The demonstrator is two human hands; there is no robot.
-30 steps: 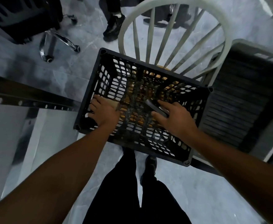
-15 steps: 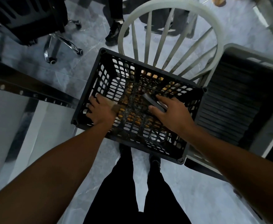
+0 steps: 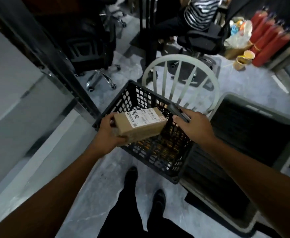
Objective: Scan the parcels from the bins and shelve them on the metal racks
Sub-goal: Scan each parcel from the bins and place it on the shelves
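I have the left hand point(image 3: 110, 133) closed around the near end of a brown cardboard parcel point(image 3: 140, 125), thumb on top and fingers underneath, so the box is lifted clear and hangs over the near-left corner of the black lattice crate point(image 3: 151, 152). The parcel lies roughly level, long side running away to the right, with a white shipping label point(image 3: 143, 116) facing up; I can make out handwritten characters and small print on it, but the print is too fine to read. My right hand point(image 3: 195, 125) grips a dark handheld scanner point(image 3: 178, 112), its front end pointing toward the label's far edge, just beside the parcel's right end; I cannot tell whether the two touch. The crate sits on a pale spindle-back chair point(image 3: 180, 78), and through its mesh floor I see only orange-brown slats of the seat. To the right of the crate stands a grey bin point(image 3: 226, 100) with a dark ribbed interior. On my left, a dark metal rack upright point(image 3: 43, 55) slopes across the view beside pale panels. Behind the chair sit black office chairs, one occupied by a person in a striped top point(image 3: 201, 12), and red cylinders point(image 3: 269, 35) lean at the far right. My dark trousers and shoes stand on the grey marbled floor point(image 3: 96, 182) below.
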